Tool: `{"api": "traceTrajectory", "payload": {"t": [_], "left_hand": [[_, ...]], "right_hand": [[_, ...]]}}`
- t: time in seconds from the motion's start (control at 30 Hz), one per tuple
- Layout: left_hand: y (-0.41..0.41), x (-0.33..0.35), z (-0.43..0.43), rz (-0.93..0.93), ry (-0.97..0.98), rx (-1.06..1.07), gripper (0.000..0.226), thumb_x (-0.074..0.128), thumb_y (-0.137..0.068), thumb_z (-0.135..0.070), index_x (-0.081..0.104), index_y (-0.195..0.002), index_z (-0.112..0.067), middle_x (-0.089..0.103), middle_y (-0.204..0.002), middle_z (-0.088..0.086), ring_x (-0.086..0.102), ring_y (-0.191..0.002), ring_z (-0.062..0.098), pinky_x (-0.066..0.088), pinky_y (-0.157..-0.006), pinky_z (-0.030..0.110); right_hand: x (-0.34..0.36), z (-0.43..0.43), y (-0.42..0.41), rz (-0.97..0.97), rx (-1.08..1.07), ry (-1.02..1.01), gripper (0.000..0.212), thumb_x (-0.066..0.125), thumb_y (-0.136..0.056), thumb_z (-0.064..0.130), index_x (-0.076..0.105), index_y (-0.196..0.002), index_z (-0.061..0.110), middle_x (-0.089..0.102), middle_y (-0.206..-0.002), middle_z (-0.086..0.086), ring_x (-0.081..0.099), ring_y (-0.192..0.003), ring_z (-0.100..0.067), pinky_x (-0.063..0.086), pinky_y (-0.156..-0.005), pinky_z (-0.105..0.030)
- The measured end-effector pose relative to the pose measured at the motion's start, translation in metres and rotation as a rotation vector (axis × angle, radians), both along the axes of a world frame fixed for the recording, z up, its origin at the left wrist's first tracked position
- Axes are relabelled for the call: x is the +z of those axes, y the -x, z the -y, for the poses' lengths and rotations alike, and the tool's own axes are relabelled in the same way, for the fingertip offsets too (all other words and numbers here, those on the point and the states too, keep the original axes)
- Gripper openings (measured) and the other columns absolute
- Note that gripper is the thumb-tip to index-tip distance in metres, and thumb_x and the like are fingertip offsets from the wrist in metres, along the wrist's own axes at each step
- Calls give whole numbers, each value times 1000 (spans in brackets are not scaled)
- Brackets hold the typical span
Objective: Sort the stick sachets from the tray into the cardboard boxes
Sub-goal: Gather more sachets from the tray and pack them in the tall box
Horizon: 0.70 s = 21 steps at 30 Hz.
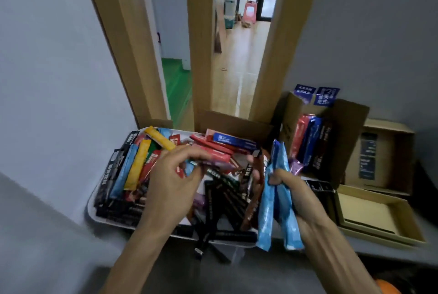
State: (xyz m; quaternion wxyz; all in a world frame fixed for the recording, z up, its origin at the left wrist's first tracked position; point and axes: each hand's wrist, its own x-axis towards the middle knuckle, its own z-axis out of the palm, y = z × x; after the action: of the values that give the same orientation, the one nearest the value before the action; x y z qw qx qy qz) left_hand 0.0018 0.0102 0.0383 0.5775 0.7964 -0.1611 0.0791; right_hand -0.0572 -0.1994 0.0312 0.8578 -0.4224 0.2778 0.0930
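Note:
A white tray (91,208) on the grey table holds several stick sachets: black, light blue, yellow, red and brown. Over its middle, my left hand (173,180) has its fingers curled round a light blue sachet (190,167) lying among the pile. At the tray's right edge my right hand (292,193) grips a bunch of light blue sachets (272,208), which stand nearly upright. Behind it an open cardboard box (343,142) holds upright red, blue and dark sachets (310,142). A flat empty cardboard box (379,215) lies at the near right.
Another open cardboard box (384,156) with dark labels stands at the far right. A cardboard flap (232,125) rises behind the tray. Grey walls and wooden door frames (201,40) stand just beyond the table. A few black sachets (208,239) hang over the tray's near rim.

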Motion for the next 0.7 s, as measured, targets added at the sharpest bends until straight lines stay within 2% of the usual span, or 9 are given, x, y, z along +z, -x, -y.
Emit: {"api": "traceTrajectory", "payload": {"t": [0.07, 0.13, 0.2, 0.27, 0.4, 0.47, 0.5, 0.57, 0.7], "left_hand": [[4, 0, 23, 67, -5, -51, 45, 67, -83, 12, 73, -92, -32, 71, -103, -15, 66, -106, 8, 55, -92, 38], [11, 0, 52, 99, 7, -108, 41, 65, -83, 15, 73, -95, -23, 70, -110, -12, 65, -111, 8, 54, -96, 37], [19, -1, 83, 113, 21, -167, 39, 62, -84, 16, 74, -100, -17, 68, -119, -12, 62, -117, 7, 53, -100, 37], [25, -1, 106, 132, 21, -194, 37, 60, -88, 12, 75, -106, -17, 66, -125, -13, 59, -121, 4, 52, -102, 36], [33, -2, 142, 228, -38, -230, 32, 60, -91, 7, 74, -110, -15, 62, -130, -13, 54, -127, 2, 50, -104, 36], [39, -3, 157, 221, -28, -256, 32, 59, -92, 7, 74, -113, -12, 62, -132, -11, 54, -129, 5, 49, -105, 36], [43, -3, 163, 206, -4, -267, 32, 58, -92, 8, 74, -113, -11, 63, -133, -10, 54, -129, 7, 50, -105, 37], [50, -1, 175, 160, 67, -274, 34, 57, -91, 12, 74, -110, -10, 64, -131, -8, 55, -129, 11, 50, -104, 36], [59, 10, 193, 33, 248, -244, 37, 52, -93, 16, 65, -119, -7, 63, -133, -4, 58, -125, 8, 52, -98, 27]], "right_hand": [[-2, 18, 26, 4, 7, -39, 37, 61, -62, 4, 72, -97, -1, 64, -97, -19, 61, -77, -31, 51, -73, -40], [1, 31, 45, 3, 19, -21, 55, 64, -56, 2, 66, -111, -5, 62, -102, -24, 61, -85, -36, 53, -73, -42], [8, 47, 62, 5, 44, 17, 63, 63, -52, -1, 58, -115, -6, 65, -93, -25, 65, -75, -34, 57, -63, -38], [17, 62, 76, 42, 61, 10, 59, 59, -52, -6, 57, -111, -3, 69, -83, -23, 69, -64, -28, 57, -54, -35], [33, 90, 101, 80, 138, 58, 47, 58, -56, -5, 59, -103, -1, 68, -73, -20, 69, -62, -27, 57, -57, -38], [40, 98, 110, 108, 161, 84, 34, 59, -71, -12, 61, -103, -1, 69, -72, -21, 70, -60, -26, 58, -55, -36], [42, 103, 113, 112, 152, 93, 30, 54, -80, -17, 61, -104, -1, 69, -72, -22, 71, -60, -26, 58, -54, -35], [43, 110, 119, 114, 129, 139, 32, 43, -84, -22, 61, -103, -4, 69, -73, -25, 72, -60, -27, 59, -53, -32], [38, 127, 128, 127, 143, 263, 32, 43, -83, -25, 61, -101, -6, 72, -82, -31, 75, -71, -32, 60, -57, -31]]}}
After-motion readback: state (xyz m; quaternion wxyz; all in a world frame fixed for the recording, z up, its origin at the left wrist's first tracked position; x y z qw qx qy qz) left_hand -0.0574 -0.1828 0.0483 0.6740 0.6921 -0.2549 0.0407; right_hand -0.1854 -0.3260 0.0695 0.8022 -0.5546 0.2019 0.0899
